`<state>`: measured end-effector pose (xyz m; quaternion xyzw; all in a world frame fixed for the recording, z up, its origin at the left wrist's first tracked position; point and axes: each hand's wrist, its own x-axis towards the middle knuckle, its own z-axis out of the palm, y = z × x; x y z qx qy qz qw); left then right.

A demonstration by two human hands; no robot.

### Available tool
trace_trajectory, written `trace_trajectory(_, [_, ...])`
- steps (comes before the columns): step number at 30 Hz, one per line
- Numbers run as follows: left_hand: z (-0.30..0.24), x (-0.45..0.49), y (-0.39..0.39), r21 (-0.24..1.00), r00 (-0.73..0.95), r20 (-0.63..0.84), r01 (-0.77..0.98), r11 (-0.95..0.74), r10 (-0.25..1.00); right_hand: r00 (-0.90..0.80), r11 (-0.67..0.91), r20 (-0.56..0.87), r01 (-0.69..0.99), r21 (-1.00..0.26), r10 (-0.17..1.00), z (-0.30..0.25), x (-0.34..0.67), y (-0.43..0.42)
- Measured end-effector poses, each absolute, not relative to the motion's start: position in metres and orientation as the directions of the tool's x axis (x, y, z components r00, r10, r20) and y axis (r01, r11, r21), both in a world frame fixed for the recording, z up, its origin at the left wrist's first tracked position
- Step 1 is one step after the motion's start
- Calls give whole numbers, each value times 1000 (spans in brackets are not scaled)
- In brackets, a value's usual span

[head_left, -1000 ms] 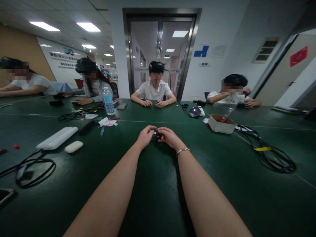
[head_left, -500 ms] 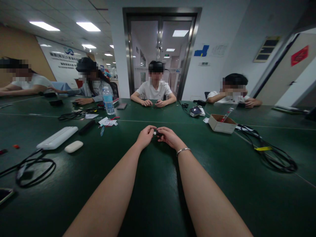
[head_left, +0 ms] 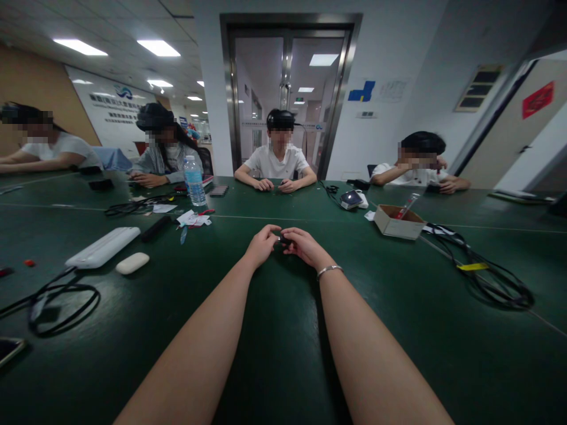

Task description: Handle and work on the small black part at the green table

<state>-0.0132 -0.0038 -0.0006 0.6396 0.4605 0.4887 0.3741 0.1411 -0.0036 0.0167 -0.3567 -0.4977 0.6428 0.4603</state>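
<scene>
A small black stick with a silver end, looking like a USB stick, is between my hands above the green table. My right hand, with a silver bracelet at the wrist, is closed round its black body. From the other side, my left hand is closed, thumb and fingertips at the silver end. The fingers of both hands nearly meet and cover most of the stick.
On my left lie a white power bank, a white oval case and a black cable. Ahead stands a water bottle. To the right are an open box and coiled cables. Several people sit across the table.
Less of the stick's silver end shows between my fingers now. My hands have barely moved. The person at the far left behind the bottle has drawn an outstretched arm in.
</scene>
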Motion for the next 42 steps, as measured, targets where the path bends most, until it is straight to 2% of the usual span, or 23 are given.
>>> trace_trajectory(21, [0, -13, -7, 911, 142, 293, 260, -321, 946, -310, -84, -11, -225, -971, 951, 19, 141, -6])
trace_trajectory(42, [7, -11, -10, 947, 153, 259, 153, -282, 954, -323, -84, 2, -252, -964, 946, 18, 142, -6])
